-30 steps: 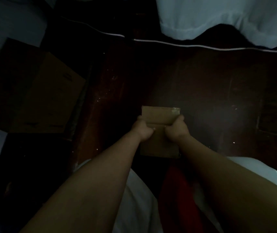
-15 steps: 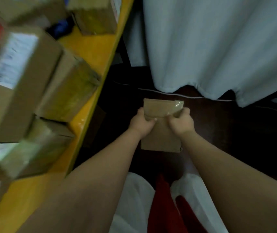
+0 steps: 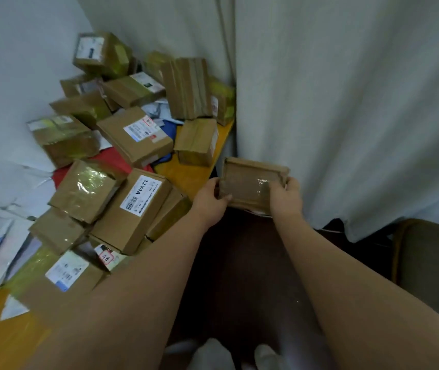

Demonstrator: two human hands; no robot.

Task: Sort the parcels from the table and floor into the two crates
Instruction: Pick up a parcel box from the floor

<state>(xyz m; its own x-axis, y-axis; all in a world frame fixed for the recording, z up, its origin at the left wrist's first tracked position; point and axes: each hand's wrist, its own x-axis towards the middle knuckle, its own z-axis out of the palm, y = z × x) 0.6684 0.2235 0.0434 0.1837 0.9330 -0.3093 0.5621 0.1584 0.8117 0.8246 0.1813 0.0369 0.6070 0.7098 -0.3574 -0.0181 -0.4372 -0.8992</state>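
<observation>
Both hands grasp a small flat cardboard parcel (image 3: 250, 186) in mid-air: the left hand (image 3: 210, 200) clasps its edge at nine o'clock, the right hand (image 3: 286, 197) its edge at three o'clock, thumbs on the taped face. The parcel hangs above the dark floor (image 3: 242, 263), just off the corner of the yellow table (image 3: 194, 172). From the parcel's nine to eleven o'clock, boxes and mailers (image 3: 122, 166) lie heaped across that table. A pale curtain (image 3: 346, 102) hangs behind, at twelve o'clock.

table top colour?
Yellow-orange table, seen between the parcels in the head view.
</observation>
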